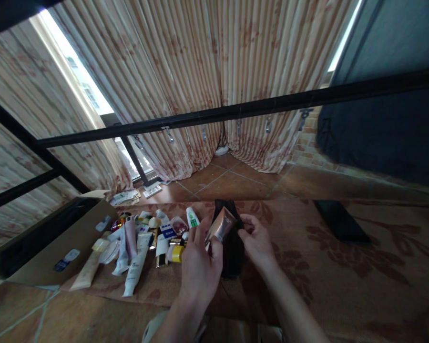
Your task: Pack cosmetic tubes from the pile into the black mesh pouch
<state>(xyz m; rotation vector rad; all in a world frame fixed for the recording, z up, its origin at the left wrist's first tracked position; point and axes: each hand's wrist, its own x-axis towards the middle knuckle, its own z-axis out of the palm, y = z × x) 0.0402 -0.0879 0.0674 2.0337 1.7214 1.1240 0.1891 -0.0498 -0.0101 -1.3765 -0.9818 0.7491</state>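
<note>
My left hand (202, 259) is closed around a shiny rose-gold cosmetic tube (223, 224), its flat end tilted up and to the right. Under the tube lies a black cloth pouch (233, 257) on the patterned brown mat. The fingers of my right hand (256, 240) pinch the pouch's right edge. Left of my left hand, several toiletries are spread out, among them a white tube (137, 264), a yellow-capped bottle (176, 253), a beige tube (87, 270) and a white tube with a green mark (192, 217).
A cardboard box (53, 243) with something dark inside stands at the far left. A black flat phone-like slab (341, 221) lies on the mat (300, 295) at right. A dark metal bar (214, 114) crosses in front of the curtains (186, 62). Papers (126, 196) lie on the tiled floor.
</note>
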